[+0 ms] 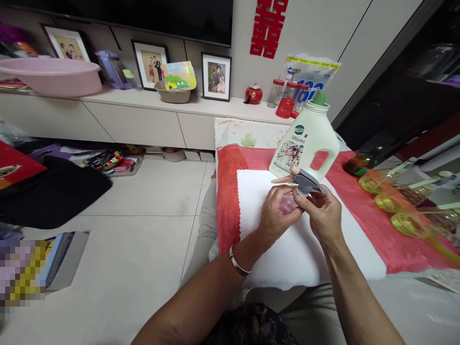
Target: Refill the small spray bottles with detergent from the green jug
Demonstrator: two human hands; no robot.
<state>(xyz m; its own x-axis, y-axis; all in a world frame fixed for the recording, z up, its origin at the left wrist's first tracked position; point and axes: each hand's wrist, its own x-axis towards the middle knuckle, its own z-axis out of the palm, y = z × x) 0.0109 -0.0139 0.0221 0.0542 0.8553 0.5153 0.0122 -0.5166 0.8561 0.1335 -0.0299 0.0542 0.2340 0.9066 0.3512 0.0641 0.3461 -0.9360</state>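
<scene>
Along the wall, the biggest thing in view is the long low cabinet (136, 123), and above it spans the dark television (151, 19). Nearer in comes the desk (230, 128), its pale floral surface showing at the far end, with a red covering (228, 191) spread over most of it. On top of that lies a white sheet (287, 261), scalloped down its left edge, right under the action. Back on the cabinet, a wide pink basin (64, 79) sits at the left. And here's the big pale-green jug (305, 136), standing at the far side of the white sheet, just beyond the hands, a green piece at its mouth.

Now the hands! The left hand (276, 213) has its grip curled around the pink body of a spray bottle (288, 203); the right hand (326, 211) has a narrow grip up top, thumb at the collar below the grey spray head (307, 183). The bottle is held above the white sheet, between the two hands, its peach trigger (282, 179) pointing left. Whether the head is fully seated, I can't tell. Smaller again, a silvery bangle (237, 261) circles the left wrist.
</scene>
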